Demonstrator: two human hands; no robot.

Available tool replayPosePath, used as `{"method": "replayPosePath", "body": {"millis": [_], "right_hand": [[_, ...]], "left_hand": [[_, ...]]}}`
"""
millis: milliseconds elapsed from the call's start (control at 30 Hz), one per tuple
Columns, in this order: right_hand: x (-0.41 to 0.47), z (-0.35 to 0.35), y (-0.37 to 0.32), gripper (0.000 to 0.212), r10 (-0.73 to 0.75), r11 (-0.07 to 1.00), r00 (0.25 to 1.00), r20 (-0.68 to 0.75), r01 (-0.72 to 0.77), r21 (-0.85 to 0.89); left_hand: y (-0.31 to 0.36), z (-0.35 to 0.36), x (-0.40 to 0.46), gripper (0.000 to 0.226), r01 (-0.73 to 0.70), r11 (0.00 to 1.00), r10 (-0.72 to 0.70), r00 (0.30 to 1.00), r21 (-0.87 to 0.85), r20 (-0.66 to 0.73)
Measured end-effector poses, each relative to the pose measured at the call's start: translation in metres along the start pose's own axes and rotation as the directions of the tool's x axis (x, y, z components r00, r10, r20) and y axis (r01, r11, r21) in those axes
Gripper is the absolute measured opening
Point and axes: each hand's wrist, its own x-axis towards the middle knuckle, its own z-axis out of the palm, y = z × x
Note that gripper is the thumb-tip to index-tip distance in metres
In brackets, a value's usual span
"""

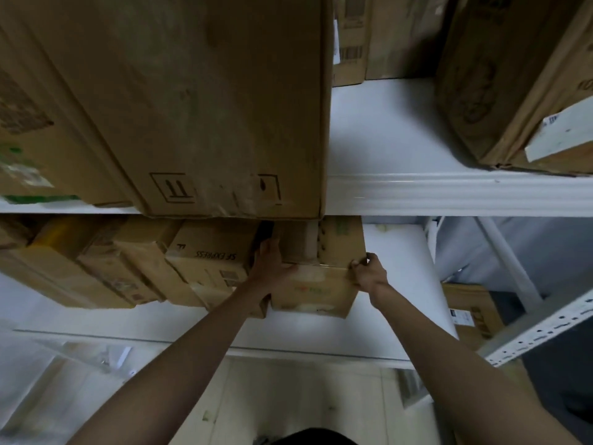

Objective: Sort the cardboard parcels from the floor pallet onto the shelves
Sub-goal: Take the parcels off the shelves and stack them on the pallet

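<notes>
With your left hand [271, 263] flat along its side and right hand [369, 273] pinching its corner, slide the cardboard parcel [316, 284] squarely back, probably flush against the SF Express box [208, 255].

Two white shelves [449, 194], three cardboard parcels on the upper, about six on the lower, two hands on one parcel [321, 284]
</notes>
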Motion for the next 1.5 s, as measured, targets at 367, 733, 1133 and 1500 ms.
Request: {"method": "replayPosePath", "body": {"millis": [367,733,1133,1500], "right_hand": [[0.006,-0.024,0.015,0.041,-0.001,0.992,1.000,-0.002,0.001,0.123],[-0.068,-0.101,0.090,0.035,-0.032,0.983,0.992,0.121,0.009,0.186],[-0.107,-0.121,0.126,0.070,-0.102,0.992,0.979,0.179,0.112,-0.052],[-0.105,-0.132,0.154,0.058,0.084,0.976,0.983,0.160,-0.114,0.186]], "left_hand": [[0.013,0.015,0.001,0.117,-0.008,0.988,0.020,0.997,-0.153,0.078],[0.017,0.064,-0.099,0.105,-0.035,0.922,0.040,0.999,-0.386,0.005],[-0.005,0.100,-0.141,0.094,0.093,0.857,-0.137,0.989,-0.507,-0.050],[0.054,0.086,-0.147,0.042,-0.216,0.919,0.181,0.974,-0.329,-0.136]]}}
